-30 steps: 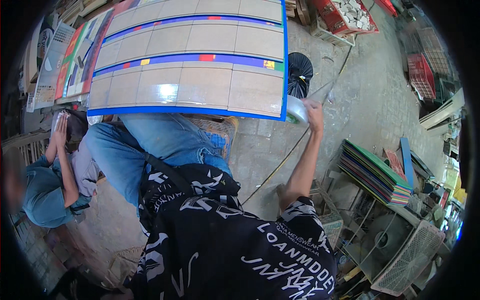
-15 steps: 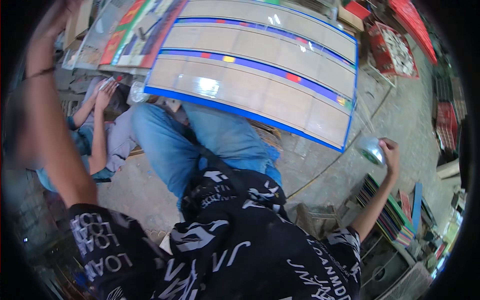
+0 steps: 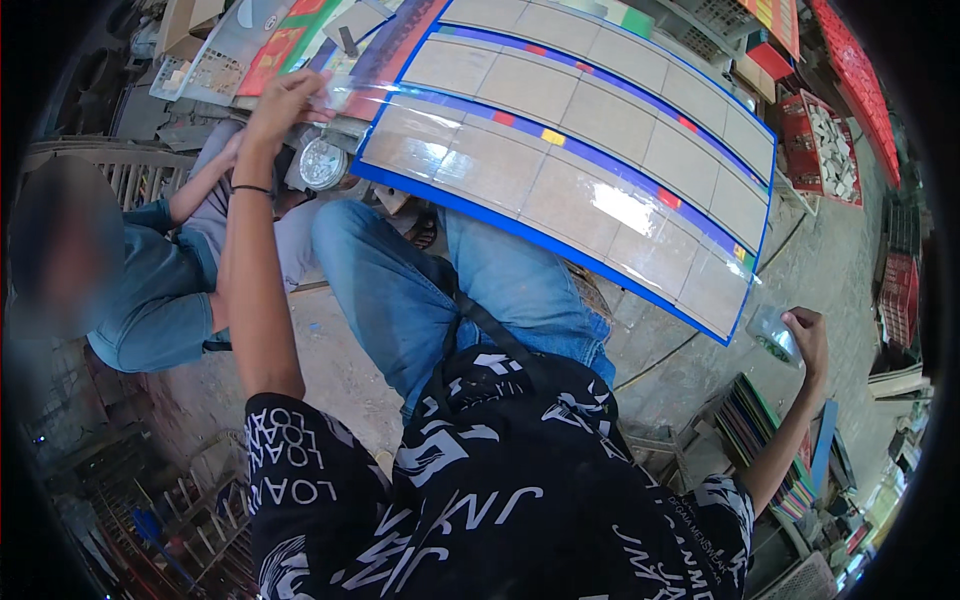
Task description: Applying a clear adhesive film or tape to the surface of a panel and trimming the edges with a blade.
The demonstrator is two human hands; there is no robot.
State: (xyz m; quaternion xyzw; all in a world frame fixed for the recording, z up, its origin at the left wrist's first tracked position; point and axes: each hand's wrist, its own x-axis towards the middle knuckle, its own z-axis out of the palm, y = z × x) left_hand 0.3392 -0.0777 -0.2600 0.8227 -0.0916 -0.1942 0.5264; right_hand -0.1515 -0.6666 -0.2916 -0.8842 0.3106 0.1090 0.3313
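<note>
A large flat board (image 3: pixel 620 140) with a blue edge, beige panels and purple stripes dotted red and yellow lies tilted before me, over my knees. Beyond its left corner, my left hand (image 3: pixel 285 108) pinches the end of a clear tape strip (image 3: pixel 365 88), which runs onto the board. Where the strip goes across the shiny surface is hard to follow. Off the lower right corner, my right hand (image 3: pixel 808 335) grips a roll of clear tape (image 3: pixel 774 336) by its rim. The roll hangs apart from the board's edge.
At the left a co-worker (image 3: pixel 160 270) in teal sits close to my left arm. A round clear container (image 3: pixel 323 164) stands by my knee. Red crate (image 3: pixel 825 145) with pale pieces is at the far right; stacked coloured sheets (image 3: pixel 765 435) lie below my right hand.
My left hand has come down from the upper left to beside the board's left corner. The view has shifted, so board and legs appear farther right. The right hand still holds the tape roll.
</note>
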